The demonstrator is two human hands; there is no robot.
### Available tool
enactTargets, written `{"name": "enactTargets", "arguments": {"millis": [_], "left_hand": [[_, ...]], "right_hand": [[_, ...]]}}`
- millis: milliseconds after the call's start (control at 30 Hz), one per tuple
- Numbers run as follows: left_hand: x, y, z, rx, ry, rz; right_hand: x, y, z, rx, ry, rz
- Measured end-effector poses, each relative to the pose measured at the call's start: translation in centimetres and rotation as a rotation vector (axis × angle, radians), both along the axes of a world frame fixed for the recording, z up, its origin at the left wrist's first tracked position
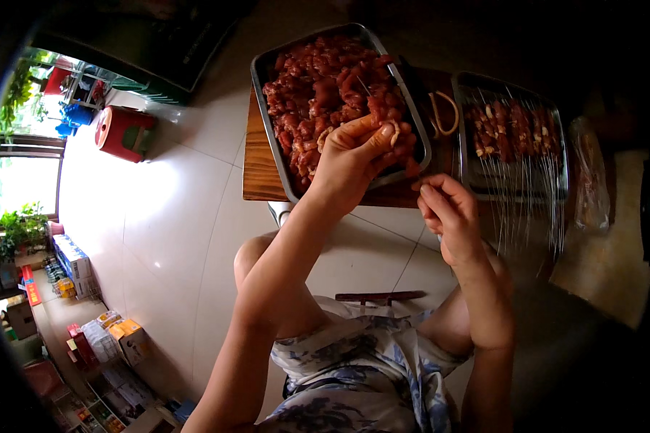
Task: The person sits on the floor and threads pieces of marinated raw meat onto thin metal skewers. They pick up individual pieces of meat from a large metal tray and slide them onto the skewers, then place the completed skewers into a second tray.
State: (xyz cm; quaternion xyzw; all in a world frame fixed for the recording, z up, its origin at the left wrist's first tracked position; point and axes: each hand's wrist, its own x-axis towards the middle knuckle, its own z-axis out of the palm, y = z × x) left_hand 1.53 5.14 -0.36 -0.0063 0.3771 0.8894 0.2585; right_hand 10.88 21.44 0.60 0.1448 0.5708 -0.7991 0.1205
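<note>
My left hand (360,143) is over the near right corner of a metal tray (277,138) heaped with raw meat pieces (317,81). Its thumb and fingers pinch pieces of meat threaded on a thin metal skewer (363,85), whose tip sticks out beyond them. Just off the tray's edge, my right hand (449,214) has its fingers curled around the skewer's lower end, which they mostly hide. A small piece of meat (413,167) hangs close to the right fingertips. To the right, a second metal tray (468,181) bears several meat-loaded skewers (514,130), their bare ends jutting over its near edge.
Both trays rest on a wooden table (261,170). Between them lie scissors with looped tan handles (448,115). A clear plastic bag (590,178) is beyond the right tray. A red stool (120,133) stands on the tiled floor (168,260); boxes (127,338) are at lower left.
</note>
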Motion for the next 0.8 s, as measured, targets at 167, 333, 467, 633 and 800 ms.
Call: {"name": "enactTargets", "arguments": {"millis": [167,333,467,633,800], "left_hand": [[0.7,0.8,0.4,0.035,-0.029,-0.024],[1.1,1.5,-0.7,-0.069,0.068,-0.025],[0.7,2.3,-0.2,-0.287,0.178,-0.158],[0.7,1.9,0.3,-0.489,0.367,-0.181],[-1.2,0.8,0.4,-0.664,0.469,0.053]], "right_hand": [[-0.1,0.0,0.4,-0.06,-0.037,-0.007],[0.1,0.5,-0.3,-0.042,-0.032,-0.027],[0.6,1.4,-1.8,0.361,0.238,-0.146],[-0.7,6.1,-1.1,1.163,0.605,-0.503],[0.3,14.0,-0.4,2.02,0.358,-0.592]]}}
